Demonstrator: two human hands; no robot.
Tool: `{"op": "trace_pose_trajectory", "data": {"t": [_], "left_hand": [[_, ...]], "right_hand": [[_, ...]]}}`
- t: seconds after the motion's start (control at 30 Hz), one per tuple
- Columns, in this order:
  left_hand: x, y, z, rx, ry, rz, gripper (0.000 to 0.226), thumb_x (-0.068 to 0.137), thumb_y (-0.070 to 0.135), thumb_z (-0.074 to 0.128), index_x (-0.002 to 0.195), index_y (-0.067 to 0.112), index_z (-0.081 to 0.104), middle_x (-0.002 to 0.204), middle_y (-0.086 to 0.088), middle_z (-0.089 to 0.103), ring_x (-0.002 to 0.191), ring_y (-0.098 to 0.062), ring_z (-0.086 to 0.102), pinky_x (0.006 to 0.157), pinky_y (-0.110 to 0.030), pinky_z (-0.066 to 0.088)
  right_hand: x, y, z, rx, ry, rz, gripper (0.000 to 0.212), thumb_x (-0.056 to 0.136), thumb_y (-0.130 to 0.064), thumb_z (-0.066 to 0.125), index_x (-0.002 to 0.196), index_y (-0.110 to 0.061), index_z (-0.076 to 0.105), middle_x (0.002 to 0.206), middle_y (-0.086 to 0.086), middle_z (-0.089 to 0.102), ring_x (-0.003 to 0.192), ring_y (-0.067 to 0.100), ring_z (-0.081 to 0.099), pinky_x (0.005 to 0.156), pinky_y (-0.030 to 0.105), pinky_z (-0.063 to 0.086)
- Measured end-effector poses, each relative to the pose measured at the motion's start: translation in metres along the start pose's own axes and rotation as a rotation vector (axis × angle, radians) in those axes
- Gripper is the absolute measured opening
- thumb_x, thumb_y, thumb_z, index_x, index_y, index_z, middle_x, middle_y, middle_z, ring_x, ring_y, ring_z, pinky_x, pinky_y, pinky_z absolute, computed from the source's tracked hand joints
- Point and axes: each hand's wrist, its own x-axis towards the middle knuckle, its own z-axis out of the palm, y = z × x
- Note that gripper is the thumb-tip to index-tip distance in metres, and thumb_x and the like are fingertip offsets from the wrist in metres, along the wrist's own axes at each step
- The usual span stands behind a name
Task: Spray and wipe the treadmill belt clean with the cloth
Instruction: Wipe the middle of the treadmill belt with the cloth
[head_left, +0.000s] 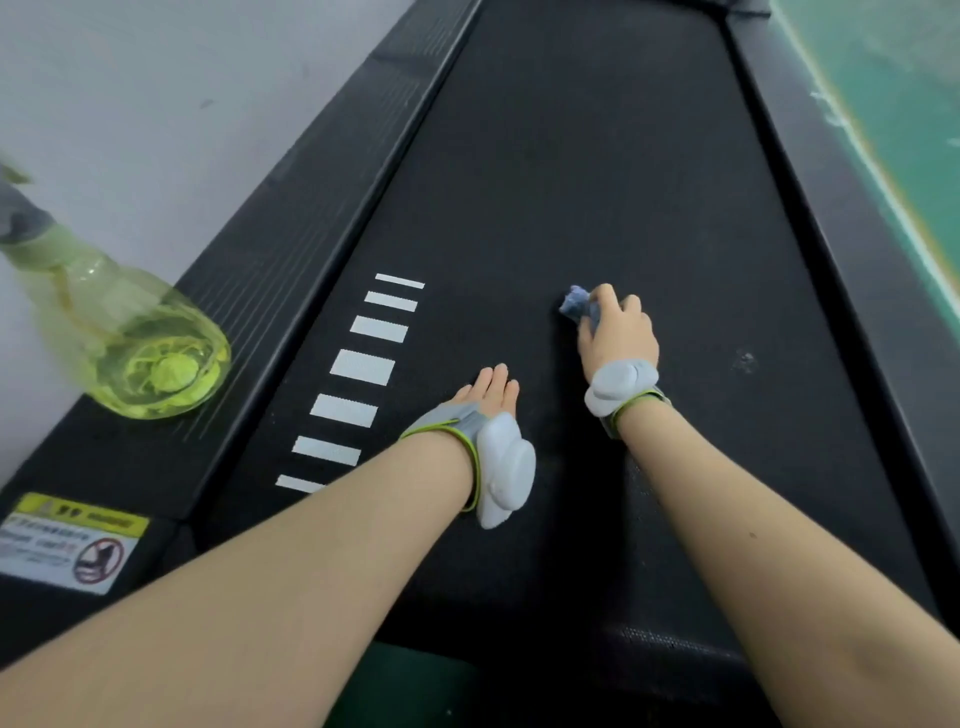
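The right hand (618, 332) grips a blue cloth (574, 304) on the treadmill belt (597, 156); the left hand (488, 395) lies flat, fingers straight. The warning sticker (72, 540) is too blurred to read.

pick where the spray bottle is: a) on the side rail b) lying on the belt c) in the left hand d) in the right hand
a: the spray bottle sits on the side rail; the right hand holds the cloth, the left hand rests on the belt.
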Motion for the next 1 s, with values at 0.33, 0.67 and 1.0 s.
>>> {"op": "trace_pose_trajectory", "data": {"t": [0.33, 0.67, 1.0], "left_hand": [[0.018, 0.006, 0.011, -0.032, 0.049, -0.104, 0.053, 0.103, 0.017, 0.022, 0.150, 0.005, -0.001, 0.158, -0.012, -0.009, 0.148, -0.024, -0.005, 0.118, -0.032, 0.007], [0.008, 0.004, 0.010, 0.010, 0.011, -0.050, 0.065, 0.100, 0.011, 0.033, 0.149, 0.000, -0.008, 0.156, -0.016, -0.016, 0.147, -0.027, -0.012, 0.119, -0.034, 0.002], [0.008, 0.004, 0.007, 0.011, -0.012, -0.050, 0.067, 0.100, 0.014, 0.035, 0.149, -0.001, -0.009, 0.156, -0.017, -0.016, 0.147, -0.028, -0.011, 0.119, -0.035, 0.002]], "right_hand": [[-0.106, 0.013, -0.029, 0.134, -0.102, -0.050, 0.027, 0.090, -0.028, 0.053, 0.114, -0.016, 0.054, 0.101, 0.005, 0.050, 0.092, 0.025, 0.053, 0.066, 0.028, 0.033], [0.028, 0.005, -0.012, 0.053, -0.169, -0.024, 0.028, 0.099, -0.025, 0.040, 0.123, -0.014, 0.049, 0.122, 0.018, 0.044, 0.110, 0.037, 0.047, 0.072, 0.035, 0.037], [-0.080, 0.027, -0.029, 0.195, -0.074, 0.127, 0.015, 0.086, -0.022, 0.054, 0.099, -0.015, 0.055, 0.089, 0.005, 0.043, 0.080, 0.027, 0.048, 0.064, 0.030, 0.032]]}}
